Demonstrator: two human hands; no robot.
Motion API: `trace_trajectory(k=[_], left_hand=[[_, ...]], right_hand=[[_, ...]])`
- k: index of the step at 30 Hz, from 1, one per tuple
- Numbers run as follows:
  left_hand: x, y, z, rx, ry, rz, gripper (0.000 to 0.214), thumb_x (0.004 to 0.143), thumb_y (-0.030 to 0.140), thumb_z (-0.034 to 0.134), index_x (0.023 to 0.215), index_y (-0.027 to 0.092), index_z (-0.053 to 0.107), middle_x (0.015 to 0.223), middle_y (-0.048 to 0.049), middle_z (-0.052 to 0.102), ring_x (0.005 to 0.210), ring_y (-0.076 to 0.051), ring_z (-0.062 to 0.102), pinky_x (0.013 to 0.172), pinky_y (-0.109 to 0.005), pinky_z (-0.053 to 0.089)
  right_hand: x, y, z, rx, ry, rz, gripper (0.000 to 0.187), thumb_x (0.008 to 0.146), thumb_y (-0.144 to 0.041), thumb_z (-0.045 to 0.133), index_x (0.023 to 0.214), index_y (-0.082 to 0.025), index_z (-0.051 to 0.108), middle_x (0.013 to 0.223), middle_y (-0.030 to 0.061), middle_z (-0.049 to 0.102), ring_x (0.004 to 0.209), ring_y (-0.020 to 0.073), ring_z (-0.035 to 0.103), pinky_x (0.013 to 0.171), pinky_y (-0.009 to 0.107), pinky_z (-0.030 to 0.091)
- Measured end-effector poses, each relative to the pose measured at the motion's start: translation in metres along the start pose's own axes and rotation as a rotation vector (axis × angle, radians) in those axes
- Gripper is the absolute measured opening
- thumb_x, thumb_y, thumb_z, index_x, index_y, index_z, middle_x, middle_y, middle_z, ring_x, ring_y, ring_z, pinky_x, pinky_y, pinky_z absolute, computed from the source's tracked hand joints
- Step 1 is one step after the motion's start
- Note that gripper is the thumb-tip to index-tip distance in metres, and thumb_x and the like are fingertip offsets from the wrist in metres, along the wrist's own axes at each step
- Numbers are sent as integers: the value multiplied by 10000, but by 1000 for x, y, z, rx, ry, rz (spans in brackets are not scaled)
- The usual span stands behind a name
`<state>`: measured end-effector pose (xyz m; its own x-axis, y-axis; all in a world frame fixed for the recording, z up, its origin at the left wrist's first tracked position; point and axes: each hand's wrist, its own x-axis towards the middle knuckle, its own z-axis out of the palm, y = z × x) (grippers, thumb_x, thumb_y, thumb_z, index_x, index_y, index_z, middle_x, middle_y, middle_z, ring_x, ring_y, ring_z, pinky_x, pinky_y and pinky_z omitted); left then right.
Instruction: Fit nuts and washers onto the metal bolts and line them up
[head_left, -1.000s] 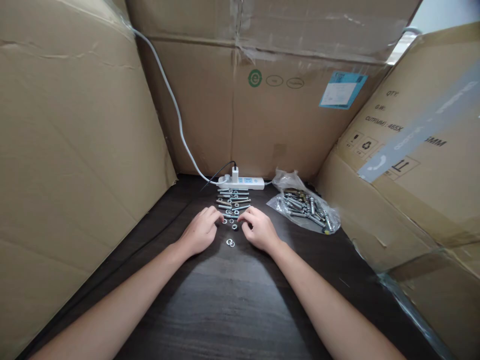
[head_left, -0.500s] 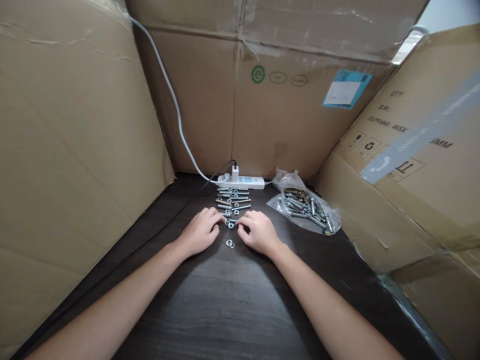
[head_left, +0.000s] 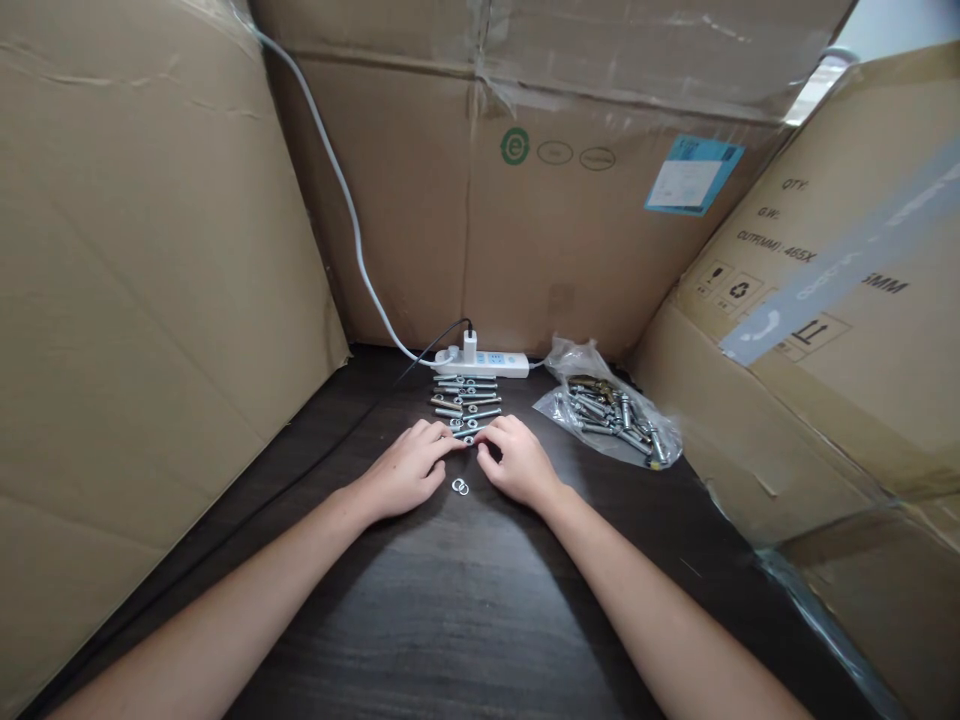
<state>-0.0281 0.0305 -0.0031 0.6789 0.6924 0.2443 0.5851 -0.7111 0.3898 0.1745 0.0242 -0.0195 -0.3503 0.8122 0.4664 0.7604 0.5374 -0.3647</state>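
Observation:
Both hands rest on the dark table, close together at the near end of a column of bolts. My left hand has its index finger stretched to a small nut, with the thumb apart. Across from it, my right hand has bent fingers, its index fingertip beside the same nut and its thumb apart below. Just beyond the fingertips lies a silver bolt, partly covered by the right fingers. Farther back, several bolts lie in rows with nuts and washers among them. Two overlapping washers lie nearer me, between the wrists.
A white power strip with a plugged-in adapter stands behind the bolts. To the right lies a clear plastic bag of bolts. A black cable crosses the table's left side. Cardboard walls enclose the back and both sides.
The nut has moved slightly away from me and to the right, up near the bolt. My left index finger has reached farther right with it. My right hand has barely moved.

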Motion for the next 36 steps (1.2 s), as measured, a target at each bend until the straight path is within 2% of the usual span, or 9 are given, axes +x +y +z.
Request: trace_trajectory(k=[7,14,24,30,36], left_hand=[[0,2,-2,8,-7,0,391,806,81,430,1144,248,530,1118,-28,551,1017,-200,464,915,-363,399],[0,-2,-3,41,92,-78,263,778,81,438,982,214,537,995,-25,568,948,-197,487,857,-345,419],[-1,-5,0,9,80,-119,276,775,116,455,1013,224,541,982,-30,575,955,-203,510,854,-348,431],[0,-5,-2,40,86,-109,253,780,112,446,994,215,533,988,-31,575,945,-205,502,844,-349,417],[1,-7,-1,92,125,-162,178,778,118,453,922,201,516,953,-33,563,906,-201,498,799,-336,412]], right_hand=[[-1,-1,0,-16,-52,-47,187,821,-174,528,955,-208,653,926,48,615,870,188,513,806,318,429],[0,0,-1,-24,22,-17,195,820,-145,514,949,-197,651,976,60,606,939,198,501,858,325,419],[-1,3,2,-81,30,70,168,806,-157,524,919,-211,635,954,70,582,920,218,496,827,349,425],[-2,4,2,-96,35,76,154,810,-169,523,911,-215,630,944,65,566,911,213,492,811,337,427],[-1,1,0,-80,31,73,158,815,-166,520,917,-211,632,951,67,567,901,209,495,812,336,426]])
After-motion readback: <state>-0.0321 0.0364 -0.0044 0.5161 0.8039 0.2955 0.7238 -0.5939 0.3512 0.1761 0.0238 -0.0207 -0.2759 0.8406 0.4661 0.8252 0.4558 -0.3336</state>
